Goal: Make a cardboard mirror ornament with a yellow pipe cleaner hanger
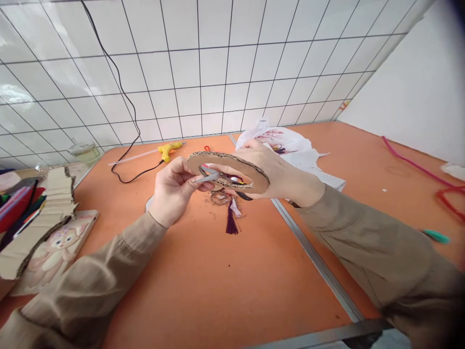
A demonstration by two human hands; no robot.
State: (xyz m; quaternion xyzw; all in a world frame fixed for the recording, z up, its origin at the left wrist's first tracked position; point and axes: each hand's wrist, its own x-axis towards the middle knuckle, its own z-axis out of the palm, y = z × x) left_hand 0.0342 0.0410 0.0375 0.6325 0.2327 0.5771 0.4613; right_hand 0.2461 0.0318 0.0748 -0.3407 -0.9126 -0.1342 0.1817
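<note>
A cardboard ring (232, 160) is held up over the orange table, tilted so its cut, corrugated edge shows. My left hand (174, 189) pinches the ring's left side between thumb and fingers. Through the ring's hole pass the blades of a pair of scissors (213, 175), close to my left fingertips. My right hand (267, 167) is closed round the scissors' handles behind the ring's right side; most of its fingers are hidden. Below the ring, a dark purple tassel (231, 222) lies on the table beside some thin brown scraps (220, 196).
A yellow glue gun (170, 151) with a black cord lies at the back left. A white plastic bag (290, 145) is behind my right hand. Torn cardboard (54, 198) lies on a picture-covered pad (65, 247) at left. Pink-red pipe cleaners (410, 161) are at right.
</note>
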